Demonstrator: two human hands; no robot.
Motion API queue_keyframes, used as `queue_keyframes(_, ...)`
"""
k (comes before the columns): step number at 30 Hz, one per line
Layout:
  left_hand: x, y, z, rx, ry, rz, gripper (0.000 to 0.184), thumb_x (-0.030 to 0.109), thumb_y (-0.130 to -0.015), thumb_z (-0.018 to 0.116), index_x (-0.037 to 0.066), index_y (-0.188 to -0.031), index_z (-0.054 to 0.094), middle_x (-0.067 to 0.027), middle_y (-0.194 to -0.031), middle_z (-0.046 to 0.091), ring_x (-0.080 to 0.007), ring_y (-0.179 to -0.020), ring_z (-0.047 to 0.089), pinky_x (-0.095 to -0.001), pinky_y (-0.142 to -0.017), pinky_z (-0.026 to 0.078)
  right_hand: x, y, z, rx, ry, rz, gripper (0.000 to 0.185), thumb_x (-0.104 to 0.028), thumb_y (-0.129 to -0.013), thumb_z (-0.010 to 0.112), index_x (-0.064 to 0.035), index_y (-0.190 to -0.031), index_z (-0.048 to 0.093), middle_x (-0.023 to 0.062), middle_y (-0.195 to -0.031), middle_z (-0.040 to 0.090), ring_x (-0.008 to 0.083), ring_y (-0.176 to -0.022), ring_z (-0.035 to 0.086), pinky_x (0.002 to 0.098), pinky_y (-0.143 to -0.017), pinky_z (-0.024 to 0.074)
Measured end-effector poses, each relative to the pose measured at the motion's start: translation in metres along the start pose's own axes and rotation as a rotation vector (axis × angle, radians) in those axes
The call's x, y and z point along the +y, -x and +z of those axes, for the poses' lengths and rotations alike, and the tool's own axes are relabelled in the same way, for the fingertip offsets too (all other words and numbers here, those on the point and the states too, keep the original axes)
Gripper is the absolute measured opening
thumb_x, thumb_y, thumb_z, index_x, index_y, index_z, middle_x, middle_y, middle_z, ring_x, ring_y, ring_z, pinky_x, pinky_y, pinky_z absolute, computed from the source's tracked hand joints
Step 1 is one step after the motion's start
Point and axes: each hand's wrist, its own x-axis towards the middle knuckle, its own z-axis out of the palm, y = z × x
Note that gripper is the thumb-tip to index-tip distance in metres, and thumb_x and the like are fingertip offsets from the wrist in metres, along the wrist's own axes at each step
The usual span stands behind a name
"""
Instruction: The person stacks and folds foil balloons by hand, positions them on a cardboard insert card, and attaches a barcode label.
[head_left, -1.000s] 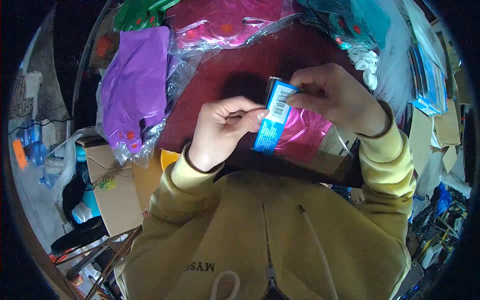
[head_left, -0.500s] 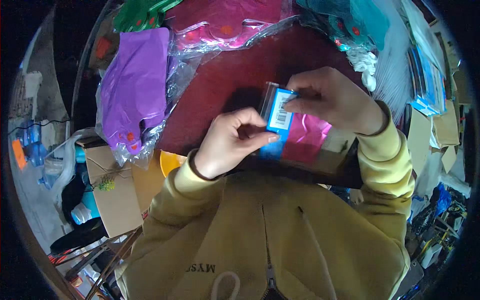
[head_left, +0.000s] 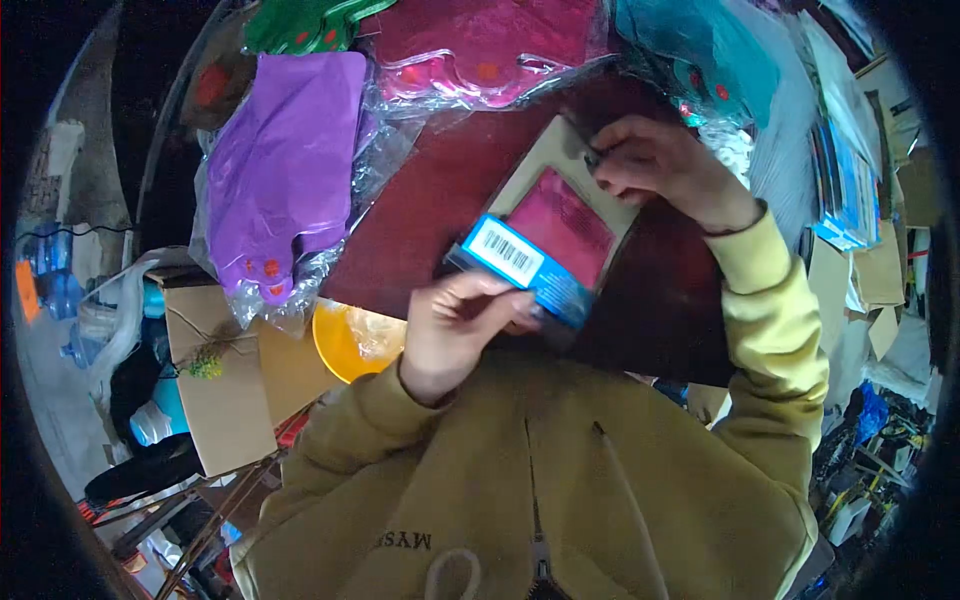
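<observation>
A flat clear package [head_left: 562, 225] is tilted over the dark red table [head_left: 400, 240]. It shows a pink insert, a pale card and a blue label with a barcode at its lower end. My left hand [head_left: 462, 325] pinches the blue label end between thumb and fingers. At the package's upper right edge is my right hand [head_left: 672, 170], its fingers curled together around a small dark bit at the edge, too small to make out.
Purple pieces in clear plastic [head_left: 290, 160] lie at the left, green [head_left: 310, 25], pink [head_left: 480, 50] and teal ones [head_left: 705, 60] along the far side. A yellow bowl [head_left: 335, 340] and a cardboard box [head_left: 215, 385] stand at lower left. Blue-edged packages [head_left: 845, 190] are stacked at right.
The package has turned, so its label end now faces down and its pale end points up. My left hand has moved lower, while my right hand has shifted to the upper right edge.
</observation>
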Motion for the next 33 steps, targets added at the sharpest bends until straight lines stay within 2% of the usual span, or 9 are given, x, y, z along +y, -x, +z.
queue_keyframes(2,0.004,-0.002,-0.010,-0.204,-0.570,0.084,0.011,0.010,-0.084,0.069,0.002,-0.077,0.065,-0.0081,-0.071,0.066,-0.0163,-0.062,0.065,-0.0275,-0.058,0.051,0.001,-0.005,0.005,-0.001,0.083,-0.010,0.037,-0.010,-0.085,0.065,-0.0054,-0.119,0.051,0.0020,-0.090,0.059,0.0110,-0.082,0.057,0.0248,-0.073,0.0481)
queue_keyframes(5,0.038,0.010,-0.014,-0.526,-1.199,0.301,0.034,0.025,-0.081,0.071,0.005,-0.059,0.055,-0.0117,-0.054,0.055,-0.0324,-0.048,0.054,-0.0354,-0.051,0.049,0.001,-0.010,0.018,0.031,0.595,-0.405,0.036,0.000,-0.074,0.067,-0.0035,-0.109,0.056,0.0060,-0.091,0.056,0.0164,-0.085,0.055,0.0292,-0.076,0.0464)
queue_keyframes(7,0.059,0.006,-0.006,-0.519,-1.209,0.488,0.020,0.023,-0.072,0.073,0.010,-0.085,0.065,-0.0111,-0.088,0.063,-0.0267,-0.080,0.062,-0.0382,-0.070,0.052,0.003,-0.014,0.021,0.011,0.706,-0.529,0.032,0.001,-0.075,0.066,-0.0031,-0.106,0.057,0.0077,-0.092,0.057,0.0202,-0.086,0.056,0.0305,-0.078,0.0466)
queue_keyframes(8,0.060,-0.004,0.000,-0.508,-1.229,0.698,0.030,0.023,-0.070,0.072,0.012,-0.097,0.066,-0.0119,-0.106,0.063,-0.0259,-0.098,0.062,-0.0387,-0.080,0.052,0.003,-0.016,0.022,-0.005,0.814,-0.658,0.029,0.002,-0.075,0.065,-0.0028,-0.103,0.059,0.0094,-0.092,0.057,0.0240,-0.086,0.057,0.0319,-0.079,0.0468)
queue_keyframes(9,0.054,-0.015,0.003,-0.627,-1.323,0.733,0.055,0.024,-0.062,0.073,0.016,-0.116,0.063,-0.0091,-0.139,0.045,-0.0275,-0.127,0.045,-0.0452,-0.103,0.039,0.001,-0.016,0.026,-0.012,0.817,-0.658,0.029,0.002,-0.075,0.065,-0.0028,-0.103,0.059,0.0094,-0.092,0.057,0.0240,-0.086,0.057,0.0319,-0.079,0.0468)
queue_keyframes(12,0.006,-0.042,0.010,-0.681,-1.293,0.772,0.055,0.032,-0.068,0.068,0.019,-0.121,0.059,-0.0100,-0.145,0.036,-0.0259,-0.136,0.031,-0.0494,-0.115,0.015,-0.008,-0.009,0.037,0.042,0.753,-0.638,0.026,0.003,-0.074,0.064,-0.0016,-0.099,0.060,0.0118,-0.095,0.059,0.0301,-0.087,0.058,0.0361,-0.079,0.0474)
queue_keyframes(14,-0.010,-0.053,0.017,-0.590,-1.275,0.746,0.054,0.031,-0.069,0.069,0.019,-0.120,0.060,-0.0103,-0.146,0.036,-0.0263,-0.136,0.031,-0.0503,-0.114,0.015,-0.016,0.014,0.051,0.386,0.857,-0.757,0.024,0.003,-0.073,0.064,-0.0010,-0.097,0.062,0.0119,-0.095,0.062,0.0303,-0.087,0.060,0.0380,-0.076,0.0486)
queue_keyframes(20,-0.009,-0.069,0.025,-0.405,-1.325,0.677,0.071,0.027,-0.071,0.072,0.014,-0.135,0.046,-0.0123,-0.145,0.035,-0.0293,-0.137,0.029,-0.0526,-0.112,0.017,0.011,0.087,0.078,0.010,1.055,-0.876,0.036,-0.009,-0.066,0.064,-0.0028,-0.101,0.065,0.0137,-0.102,0.064,0.0287,-0.091,0.063,0.0415,-0.082,0.0520)
queue_keyframes(33,0.002,-0.072,0.032,-0.357,-1.386,0.636,0.074,0.019,-0.072,0.071,0.012,-0.139,0.040,-0.0192,-0.146,0.029,-0.0356,-0.137,0.025,-0.0563,-0.108,0.024,0.033,0.101,0.086,0.022,1.204,-0.659,0.042,-0.017,-0.070,0.060,-0.0075,-0.111,0.063,0.0148,-0.119,0.059,0.0268,-0.109,0.058,0.0415,-0.093,0.0486)
